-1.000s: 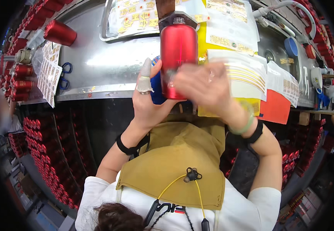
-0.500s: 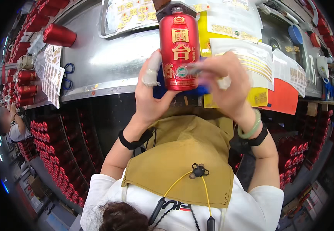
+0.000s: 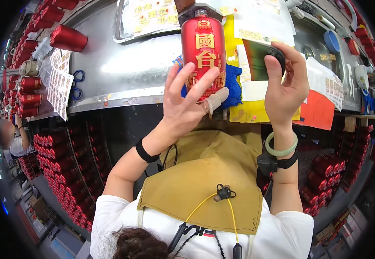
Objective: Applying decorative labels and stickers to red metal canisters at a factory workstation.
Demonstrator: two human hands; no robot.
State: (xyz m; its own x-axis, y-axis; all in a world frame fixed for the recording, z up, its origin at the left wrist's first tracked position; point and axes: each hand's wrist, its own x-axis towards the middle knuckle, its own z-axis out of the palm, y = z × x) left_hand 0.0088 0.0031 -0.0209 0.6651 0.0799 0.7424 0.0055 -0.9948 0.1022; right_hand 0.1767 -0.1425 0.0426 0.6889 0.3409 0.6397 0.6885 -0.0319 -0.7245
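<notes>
Your left hand [image 3: 187,103] was spread open against the front of the red bottle [image 3: 204,56], fingers fanned across its lower half and the thumb, wrapped in a pale bandage [image 3: 215,102], pressed against its lower right side. The bottle stood upright on the steel bench [image 3: 127,64], straight ahead of that hand, with gold characters down its face and its cap just under a metal fitting at the top of the view. Right behind your left thumb lay a blue cloth [image 3: 235,88], touching the base of the bottle.

Your right hand [image 3: 284,82] was curled around a small dark object [image 3: 265,60], thumb and fingers pinching it from either side (I could not tell what kind of tool it was; one face showed a greenish sheen). It was held up just to the right of the bottle, not touching it. A pale green bangle [image 3: 281,149] circled that wrist, with a black strap just below it.

Behind your right hand, yellow and white paper sheets [image 3: 256,26] lay on the bench, and an orange sheet [image 3: 321,114] sat further to its right. Well off to the left of your left hand, another red bottle [image 3: 68,38] lay on its side, with blue scissors [image 3: 77,84] and a sheet of labels [image 3: 58,88] nearer the bench edge. Below the bench, racks of red bottles [image 3: 64,172] ran down on your left.
</notes>
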